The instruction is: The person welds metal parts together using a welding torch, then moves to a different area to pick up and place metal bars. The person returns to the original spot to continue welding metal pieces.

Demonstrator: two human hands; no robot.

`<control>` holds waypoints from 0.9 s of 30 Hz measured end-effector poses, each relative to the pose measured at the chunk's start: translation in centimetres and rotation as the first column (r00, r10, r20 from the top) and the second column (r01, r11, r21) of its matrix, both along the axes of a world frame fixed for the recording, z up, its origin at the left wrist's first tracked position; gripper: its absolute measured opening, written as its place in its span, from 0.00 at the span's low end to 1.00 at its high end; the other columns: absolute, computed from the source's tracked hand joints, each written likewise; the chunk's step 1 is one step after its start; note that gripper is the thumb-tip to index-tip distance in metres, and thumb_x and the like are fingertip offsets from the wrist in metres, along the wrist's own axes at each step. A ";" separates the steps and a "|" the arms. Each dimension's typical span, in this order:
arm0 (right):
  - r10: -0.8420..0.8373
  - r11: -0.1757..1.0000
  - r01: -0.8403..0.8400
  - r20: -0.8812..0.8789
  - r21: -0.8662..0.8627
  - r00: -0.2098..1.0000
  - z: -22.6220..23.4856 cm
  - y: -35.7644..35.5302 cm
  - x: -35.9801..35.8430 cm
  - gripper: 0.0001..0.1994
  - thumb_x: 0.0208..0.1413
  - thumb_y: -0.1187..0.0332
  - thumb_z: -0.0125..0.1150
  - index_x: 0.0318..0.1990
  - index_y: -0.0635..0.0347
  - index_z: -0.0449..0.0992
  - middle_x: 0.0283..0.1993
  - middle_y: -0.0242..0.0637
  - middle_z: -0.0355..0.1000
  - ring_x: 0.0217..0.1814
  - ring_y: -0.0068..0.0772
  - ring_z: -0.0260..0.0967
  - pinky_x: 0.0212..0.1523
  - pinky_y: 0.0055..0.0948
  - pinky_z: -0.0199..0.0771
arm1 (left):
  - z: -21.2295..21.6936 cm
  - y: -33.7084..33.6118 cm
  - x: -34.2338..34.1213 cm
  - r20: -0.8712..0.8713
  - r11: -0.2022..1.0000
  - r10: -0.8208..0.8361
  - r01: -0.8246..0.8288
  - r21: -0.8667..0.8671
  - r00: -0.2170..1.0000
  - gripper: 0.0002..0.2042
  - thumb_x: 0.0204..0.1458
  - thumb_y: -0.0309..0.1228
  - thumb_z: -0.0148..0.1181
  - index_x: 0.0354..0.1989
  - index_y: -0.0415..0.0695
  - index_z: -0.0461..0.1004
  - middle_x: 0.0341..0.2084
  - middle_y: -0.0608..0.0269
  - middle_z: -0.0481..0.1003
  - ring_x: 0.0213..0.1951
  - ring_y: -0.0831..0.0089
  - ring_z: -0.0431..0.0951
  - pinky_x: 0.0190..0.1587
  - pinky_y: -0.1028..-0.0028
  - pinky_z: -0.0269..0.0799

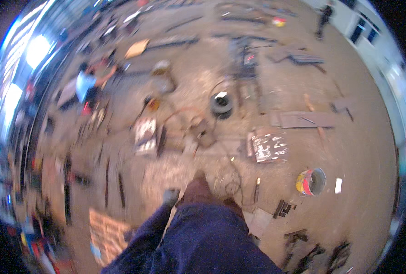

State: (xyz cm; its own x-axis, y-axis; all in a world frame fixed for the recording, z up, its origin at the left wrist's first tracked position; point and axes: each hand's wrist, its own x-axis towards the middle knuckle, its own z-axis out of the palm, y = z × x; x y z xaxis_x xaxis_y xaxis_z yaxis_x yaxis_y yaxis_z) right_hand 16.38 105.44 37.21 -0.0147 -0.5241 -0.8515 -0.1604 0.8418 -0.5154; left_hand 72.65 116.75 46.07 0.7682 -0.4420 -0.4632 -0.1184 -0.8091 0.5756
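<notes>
My left arm in a dark blue sleeve (141, 237) reaches forward beside my leg. At its end my left hand (170, 196), in what looks like a grey glove, hangs low near my brown shoe (197, 188). Blur hides its fingers. A thin pale strip (169, 221) runs between that arm and my dark blue clothing (207, 237); whether the hand holds it I cannot tell. No part of my right hand shows. On the floor ahead lie a looped cable (232, 186) and a short dark bar with a pale end (257, 189).
Two blocks with white marks, one left (146, 134) and one right (269, 146), flank cables and a black coil (221, 110). A red-and-yellow bucket (303, 183) stands right, near dark metal pieces (283, 208). One person (85, 86) crouches left; another (324, 19) stands far right.
</notes>
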 end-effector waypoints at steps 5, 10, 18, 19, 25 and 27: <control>0.162 0.984 -0.166 -0.053 -0.070 0.985 3.2 -5.0 0.2 0.10 0.63 0.58 0.61 0.42 0.52 0.73 0.27 0.35 0.72 0.20 0.36 0.68 0.19 0.37 0.68 | -0.1 5.5 -3.5 -0.006 0.973 0.220 -0.219 0.072 0.976 0.25 0.52 0.49 0.57 0.30 0.34 0.82 0.32 0.34 0.80 0.38 0.43 0.84 0.42 0.52 0.76; 0.304 0.937 -0.315 -0.092 -0.149 0.948 5.0 -11.0 2.4 0.11 0.63 0.57 0.63 0.43 0.53 0.74 0.28 0.34 0.74 0.21 0.34 0.69 0.20 0.36 0.70 | -3.3 15.3 -9.5 -0.157 0.858 0.474 -0.414 0.305 0.867 0.25 0.51 0.48 0.58 0.31 0.33 0.82 0.32 0.33 0.80 0.39 0.42 0.83 0.45 0.52 0.77; 0.510 0.799 -0.552 -0.217 -0.239 0.832 7.9 -16.3 10.0 0.11 0.60 0.58 0.66 0.36 0.54 0.78 0.27 0.35 0.74 0.24 0.31 0.69 0.23 0.36 0.67 | -5.9 21.9 -12.4 -0.293 0.750 0.657 -0.565 0.344 0.694 0.27 0.51 0.50 0.57 0.35 0.31 0.83 0.37 0.32 0.80 0.44 0.40 0.83 0.52 0.53 0.76; 0.533 0.778 -0.584 -0.247 -0.233 0.809 8.0 -15.6 11.7 0.11 0.59 0.58 0.66 0.35 0.56 0.78 0.27 0.35 0.74 0.25 0.31 0.69 0.24 0.36 0.67 | -6.1 22.3 -11.5 -0.290 0.730 0.683 -0.608 0.311 0.671 0.27 0.51 0.50 0.57 0.36 0.31 0.83 0.37 0.32 0.81 0.44 0.40 0.83 0.52 0.53 0.76; 0.624 0.747 -0.649 -0.185 -0.141 0.759 8.9 -9.5 23.9 0.08 0.61 0.61 0.63 0.40 0.55 0.78 0.25 0.30 0.71 0.19 0.30 0.65 0.19 0.35 0.65 | -6.2 27.0 -3.2 -0.209 0.647 0.762 -0.740 0.184 0.613 0.28 0.51 0.53 0.59 0.33 0.33 0.83 0.33 0.34 0.81 0.41 0.42 0.84 0.45 0.53 0.77; 0.659 0.699 -0.683 -0.178 -0.213 0.731 8.9 -7.9 27.3 0.08 0.61 0.62 0.63 0.41 0.55 0.79 0.25 0.29 0.70 0.20 0.29 0.65 0.22 0.36 0.67 | -7.5 29.5 -0.5 -0.187 0.621 0.783 -0.763 0.179 0.593 0.25 0.51 0.52 0.62 0.32 0.35 0.83 0.30 0.37 0.82 0.37 0.44 0.84 0.41 0.53 0.76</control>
